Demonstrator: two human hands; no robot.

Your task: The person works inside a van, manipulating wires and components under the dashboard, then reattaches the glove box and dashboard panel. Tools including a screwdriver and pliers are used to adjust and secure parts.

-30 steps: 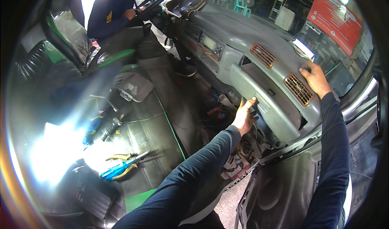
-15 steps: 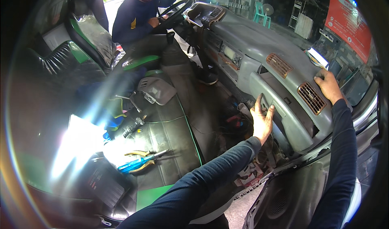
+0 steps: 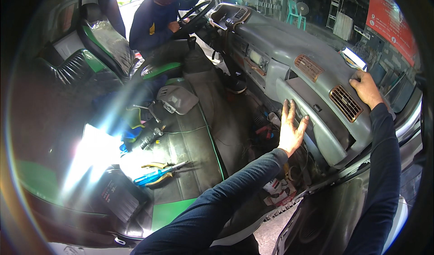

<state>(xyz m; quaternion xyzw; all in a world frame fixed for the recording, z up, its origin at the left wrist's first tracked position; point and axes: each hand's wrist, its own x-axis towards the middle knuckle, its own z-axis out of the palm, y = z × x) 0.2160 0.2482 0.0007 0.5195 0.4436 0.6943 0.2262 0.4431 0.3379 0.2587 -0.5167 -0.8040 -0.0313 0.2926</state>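
The grey dashboard [image 3: 289,51] of the vehicle runs across the upper right of the view, from the instrument hood near the steering wheel [image 3: 195,16] down to the door side, and it carries two brown slatted air vents [image 3: 346,102]. The right hand [image 3: 365,88] lies on top of its near end, just beside the lower vent, fingers curled over the upper edge in a closed grip on the panel. The left hand [image 3: 291,129] is below, at the front lower lip of the same dashboard, palm against the grey face with fingers spread and straight, pressing flat rather than pinching anything. Both forearms are in dark blue sleeves and come in from the lower edge.

Under the dashboard, loose wires with red connectors [image 3: 264,129] hang in the open footwell, and a white and red printed pack [image 3: 278,188] lies on the floor near the door sill.

To the left, the dark seat bench [image 3: 199,146] with green trim holds scattered tools: a blue-handled screwdriver [image 3: 158,174] lying across yellow-handled pliers [image 3: 156,166], a small metal ratchet-like tool [image 3: 151,140] and a grey plastic trim cover [image 3: 177,99]. A strong white glare washes out the seat area further left.

At the far end, another person in a dark blue top [image 3: 156,22] sits at the steering wheel with a hand near the column. Beyond the windscreen, green plastic chairs [image 3: 296,13] and a red banner [image 3: 389,20] stand outside.
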